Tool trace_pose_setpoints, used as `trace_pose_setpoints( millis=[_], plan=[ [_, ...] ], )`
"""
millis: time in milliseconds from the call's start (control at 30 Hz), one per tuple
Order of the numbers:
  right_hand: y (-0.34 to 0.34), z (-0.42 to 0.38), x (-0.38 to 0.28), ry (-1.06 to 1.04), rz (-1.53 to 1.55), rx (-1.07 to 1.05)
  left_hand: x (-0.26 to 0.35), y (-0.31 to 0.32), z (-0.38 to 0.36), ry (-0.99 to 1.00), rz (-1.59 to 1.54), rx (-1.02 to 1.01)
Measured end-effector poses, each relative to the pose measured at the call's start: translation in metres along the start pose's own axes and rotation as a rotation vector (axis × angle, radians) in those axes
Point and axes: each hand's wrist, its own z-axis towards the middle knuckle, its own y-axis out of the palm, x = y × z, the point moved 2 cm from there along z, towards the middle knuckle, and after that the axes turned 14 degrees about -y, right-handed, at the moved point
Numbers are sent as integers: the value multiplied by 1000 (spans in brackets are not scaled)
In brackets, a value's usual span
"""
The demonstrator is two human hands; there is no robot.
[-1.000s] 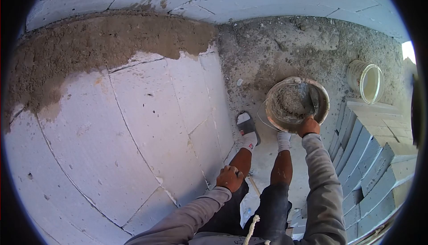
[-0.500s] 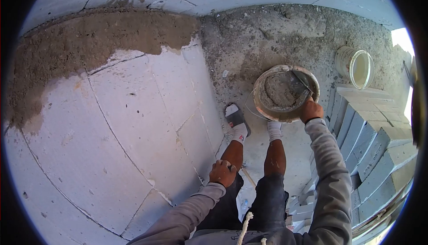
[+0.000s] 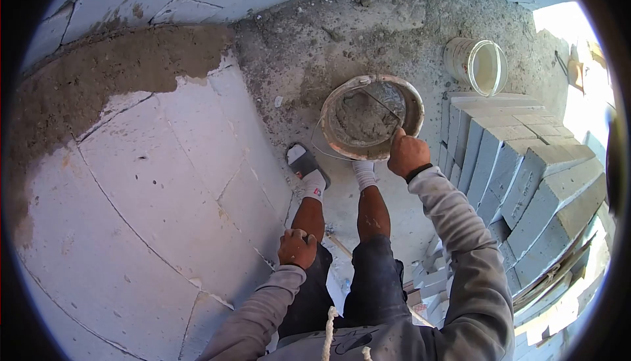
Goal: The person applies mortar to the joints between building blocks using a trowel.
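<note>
Right hand [image 3: 407,154]: grip closed on handle of grey metal trowel [image 3: 378,108], blade in round mortar-caked bucket [image 3: 371,118] on concrete floor [image 3: 368,45]. Left hand [image 3: 297,248]: fisted on thigh, holding nothing visible.

Mortar bucket at the person's feet, block wall to the left

The bucket [image 3: 372,116] stands on the floor [image 3: 394,26] just ahead of both feet, with a trowel [image 3: 378,108] in it — the right hand [image 3: 407,154] is at its near rim. The left hand [image 3: 297,248] rests on the left knee, beside the wall [image 3: 151,183]. A second bucket [image 3: 476,65] sits farther right — stacked blocks [image 3: 526,170] lie just before it.
</note>
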Motion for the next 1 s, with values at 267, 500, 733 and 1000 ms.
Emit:
trace_pose_setpoints(
  millis=[267, 500, 733, 1000],
  plan=[
    [93, 49, -16, 33, -19, 105, 1, 4, 2, -15, 39, 3],
    [77, -71, 25, 282, 303, 162, 7, 0, 0, -23, 21, -27],
    [102, -25, 58, 422, 785, 49, 9, 0, -2, -3, 19, 4],
    [126, 28, 47, 288, 1261, -5, 4, 4, 2, -2, 18, 21]
  ],
)
